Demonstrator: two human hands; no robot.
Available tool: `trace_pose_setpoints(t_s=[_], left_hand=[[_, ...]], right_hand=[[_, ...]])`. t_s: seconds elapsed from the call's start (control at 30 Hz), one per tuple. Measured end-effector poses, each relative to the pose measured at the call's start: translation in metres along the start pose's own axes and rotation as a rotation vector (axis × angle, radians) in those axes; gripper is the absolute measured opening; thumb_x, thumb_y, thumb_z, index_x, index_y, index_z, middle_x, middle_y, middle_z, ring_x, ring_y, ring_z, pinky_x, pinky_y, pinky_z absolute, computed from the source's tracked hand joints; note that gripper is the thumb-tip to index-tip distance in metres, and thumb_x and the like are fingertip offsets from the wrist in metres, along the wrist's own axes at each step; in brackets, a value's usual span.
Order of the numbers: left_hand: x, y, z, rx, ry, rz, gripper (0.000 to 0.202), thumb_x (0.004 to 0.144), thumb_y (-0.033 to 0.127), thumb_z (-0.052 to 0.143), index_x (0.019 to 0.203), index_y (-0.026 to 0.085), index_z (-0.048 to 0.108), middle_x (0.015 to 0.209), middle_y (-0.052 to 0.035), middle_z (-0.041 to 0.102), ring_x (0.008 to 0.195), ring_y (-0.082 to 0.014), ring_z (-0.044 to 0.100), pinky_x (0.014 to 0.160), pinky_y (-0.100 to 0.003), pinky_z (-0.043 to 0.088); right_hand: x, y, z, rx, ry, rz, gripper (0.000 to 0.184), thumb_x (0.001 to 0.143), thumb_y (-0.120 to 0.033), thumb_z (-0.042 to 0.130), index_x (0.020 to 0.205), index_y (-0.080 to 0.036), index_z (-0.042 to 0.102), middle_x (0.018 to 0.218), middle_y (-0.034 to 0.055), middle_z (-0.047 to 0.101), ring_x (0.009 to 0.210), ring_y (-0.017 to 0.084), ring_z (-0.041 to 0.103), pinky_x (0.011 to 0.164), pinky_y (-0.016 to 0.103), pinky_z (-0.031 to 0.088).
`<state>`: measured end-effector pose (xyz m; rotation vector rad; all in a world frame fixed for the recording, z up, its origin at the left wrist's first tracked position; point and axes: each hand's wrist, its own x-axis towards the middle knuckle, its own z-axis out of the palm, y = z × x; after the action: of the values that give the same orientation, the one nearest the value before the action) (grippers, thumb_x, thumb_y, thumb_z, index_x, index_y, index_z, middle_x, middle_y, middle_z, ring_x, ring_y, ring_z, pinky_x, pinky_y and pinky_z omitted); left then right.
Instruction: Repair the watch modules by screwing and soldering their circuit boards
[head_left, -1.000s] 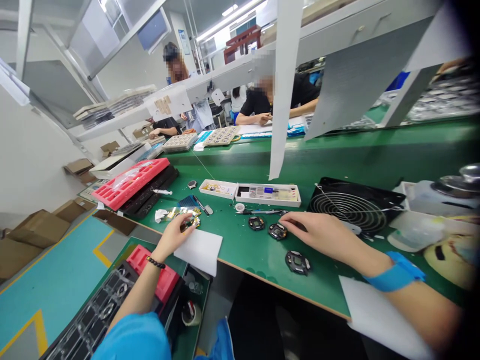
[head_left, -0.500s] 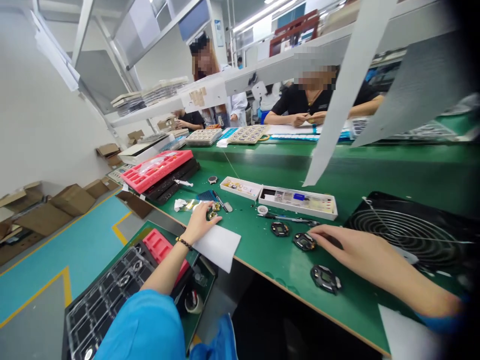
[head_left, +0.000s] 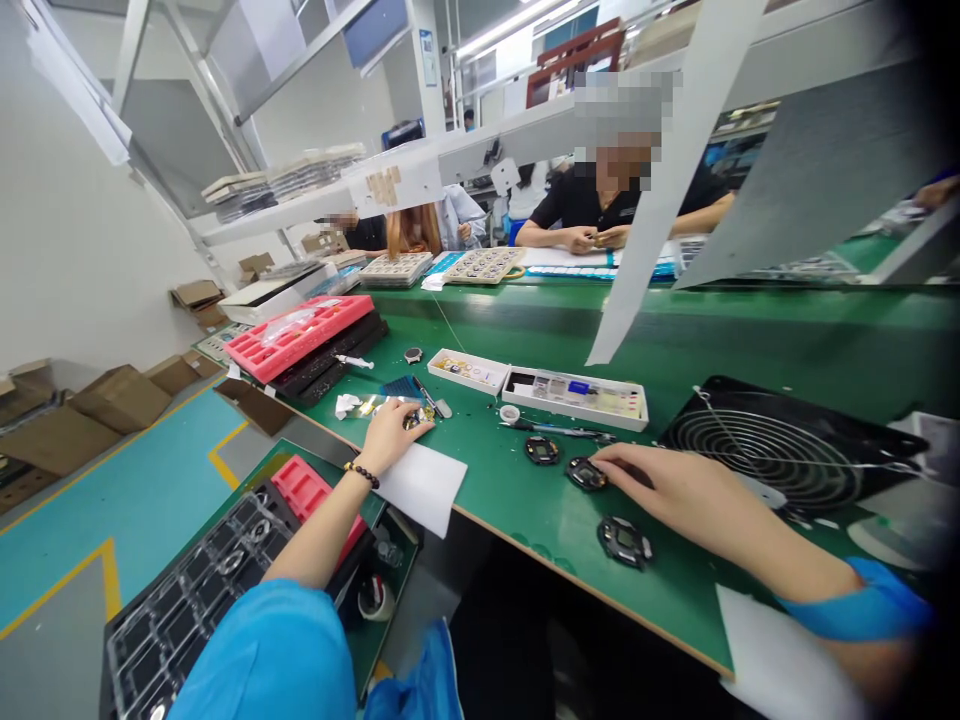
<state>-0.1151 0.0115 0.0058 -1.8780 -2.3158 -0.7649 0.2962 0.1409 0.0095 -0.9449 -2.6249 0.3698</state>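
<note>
Factory floor here, with a long green worktop (head_left: 757,340), cardboard boxes (head_left: 120,398) on the floor off to the left, and a co-worker (head_left: 592,210) across the way working on something small.

Right hand (head_left: 675,495) is out on the near side of the worktop, with its fingers (head_left: 609,464) down on a small round black part (head_left: 586,474). They cover part of it, so I can't tell if they're gripping it or just touching it. Two more black parts sit nearby, one farther (head_left: 541,450) and one nearer (head_left: 625,542), and the fine detail on them is too small to make out.

Left hand (head_left: 394,440), wearing a beaded bracelet (head_left: 361,474), is curled just over some tiny gold bits (head_left: 417,420). They're mostly hidden, so no telling if it's holding any. A white foam sheet (head_left: 424,490) sits right against that hand, with two white trays (head_left: 576,397) of small parts farther out.
</note>
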Motion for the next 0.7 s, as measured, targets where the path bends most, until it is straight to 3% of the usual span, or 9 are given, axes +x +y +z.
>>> trace_pose_setpoints(t_s=[0.13,0.37,0.47,0.6,0.7], left_hand=[[0.002,0.003,-0.001,0.042,0.012,0.008,0.025,0.094,0.046,0.076,0.105,0.024,0.072,0.098,-0.0044,0.064,0.093,-0.0232,0.063,0.08,-0.034,0.05],[-0.002,0.014,-0.002,0.119,0.058,0.038,0.029,0.093,0.038,0.078,0.115,0.024,0.065,0.101,-0.004,0.064,0.092,-0.0223,0.063,0.08,-0.032,0.049],[-0.003,0.016,-0.001,0.131,0.047,0.038,0.031,0.093,0.037,0.079,0.115,0.025,0.062,0.103,-0.0032,0.065,0.085,-0.0211,0.065,0.073,-0.031,0.048],[-0.003,0.014,-0.002,0.093,0.017,0.054,0.032,0.092,0.04,0.078,0.113,0.026,0.059,0.109,-0.0018,0.068,0.087,-0.0202,0.068,0.075,-0.031,0.051],[-0.001,0.011,-0.003,0.055,-0.012,0.059,0.034,0.093,0.04,0.078,0.116,0.028,0.056,0.101,0.0018,0.071,0.084,-0.0192,0.07,0.074,-0.03,0.051]], right_hand=[[-0.001,-0.004,-0.002,0.003,-0.003,-0.016,0.034,0.106,-0.049,0.044,0.112,-0.033,0.073,0.107,-0.0022,0.08,0.086,0.024,0.076,0.065,0.032,0.051],[0.0,-0.003,0.0,0.007,0.02,-0.053,0.036,0.105,-0.048,0.044,0.109,-0.031,0.075,0.107,-0.0006,0.08,0.085,0.024,0.076,0.064,0.032,0.053],[0.0,-0.001,0.002,0.012,0.022,-0.06,0.037,0.104,-0.049,0.044,0.11,-0.031,0.076,0.109,-0.0002,0.08,0.086,0.025,0.077,0.064,0.033,0.053],[0.0,-0.005,-0.001,0.005,0.031,-0.049,0.036,0.103,-0.048,0.045,0.109,-0.031,0.076,0.108,0.0001,0.081,0.085,0.027,0.077,0.063,0.035,0.054],[-0.001,-0.009,-0.005,-0.006,-0.001,-0.021,0.035,0.104,-0.047,0.044,0.111,-0.033,0.075,0.111,-0.0015,0.08,0.09,0.028,0.077,0.067,0.035,0.055]])
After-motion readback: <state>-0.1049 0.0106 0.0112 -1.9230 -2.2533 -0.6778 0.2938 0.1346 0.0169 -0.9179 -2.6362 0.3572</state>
